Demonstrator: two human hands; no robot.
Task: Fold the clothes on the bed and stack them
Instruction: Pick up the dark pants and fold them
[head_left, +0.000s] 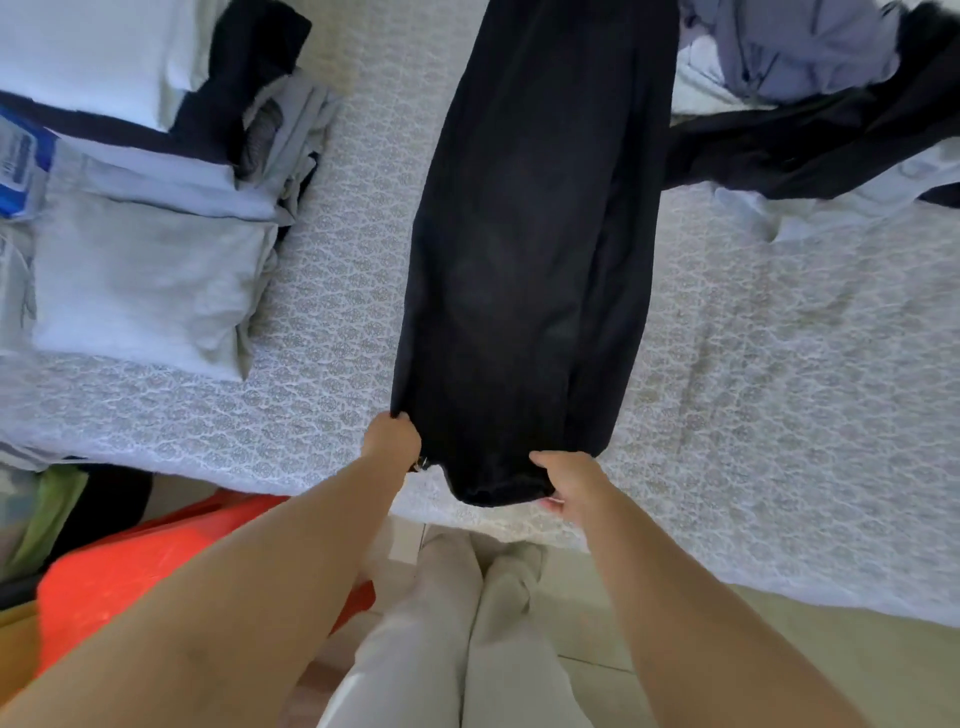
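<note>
**Head view: dark garment held by its near end, ready for a fold**

Head camera looks down on a bed (322, 291) with a patterned cover. A long black garment (524, 249) lies lengthwise across the middle of it, already narrowed into a strip, its near end at the bed's edge. The left hand (392, 436) pinches the near left corner, fingers curled into the cloth; the right hand (569, 480) grips the near right corner the same way. Both grips are closed on the fabric.

The step in hand looks like carrying the near end up over the far end. To do it well, I would keep both corners level and taut so the strip does not twist, lay the end squarely over the far part, then smooth from the fold outward (dark, limp cloth like this tends to hide wrinkles).

To the left sits the folded stack (140, 270) of pale grey and light blue pieces, with darker items behind it; that is where this garment should finish. At the upper right lies an unfolded heap (800, 67) of lilac and black clothes.

An orange basket (124, 577) stands on the floor beside the left forearm; whether it holds anything cannot be told.
</note>
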